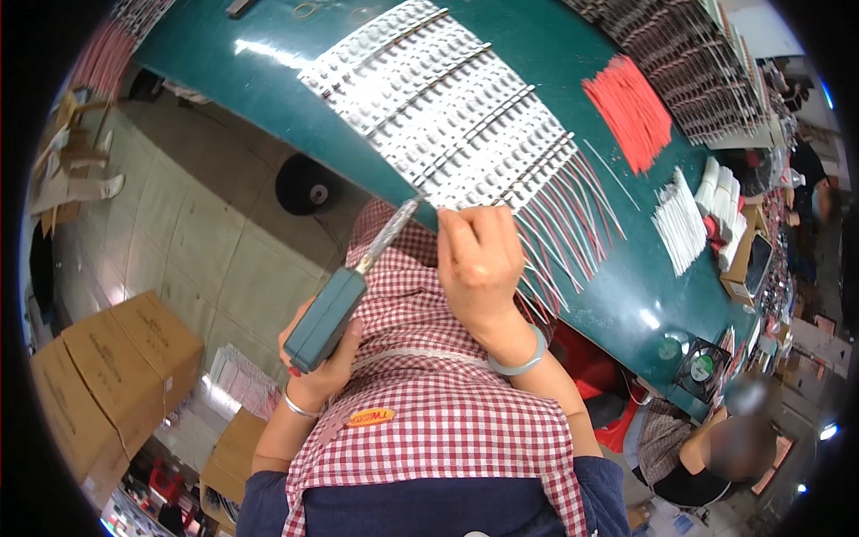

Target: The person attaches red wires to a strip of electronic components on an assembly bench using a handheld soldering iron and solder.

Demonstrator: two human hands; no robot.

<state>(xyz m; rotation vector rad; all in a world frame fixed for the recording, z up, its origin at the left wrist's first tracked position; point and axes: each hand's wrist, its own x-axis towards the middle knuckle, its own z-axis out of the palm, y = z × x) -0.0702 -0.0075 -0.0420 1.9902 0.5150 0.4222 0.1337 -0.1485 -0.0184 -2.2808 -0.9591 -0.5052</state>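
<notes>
My left hand [315,383] is wrapped round a boxy dark green hand tool [327,315]. Its narrow metal shaft slants up toward the near corner of a white panel [429,94]; whether the tip touches it I cannot tell. The panel is made of rows of small white pieces with dark strips across, and lies on the green table. My right hand [483,267] is closed at that same corner, fingertips pinched together; what they grip is hidden. Red and white wires [577,228] fan out from the panel's right side, just beyond my right hand.
Bundles of red tubes [629,112] and white tubes [680,225] lie on the green table [608,309] to the right. Stacked wired panels [680,63] stand at the far right. A round black stool [309,184] and cardboard boxes [121,385] are on the left. Another person sits at lower right.
</notes>
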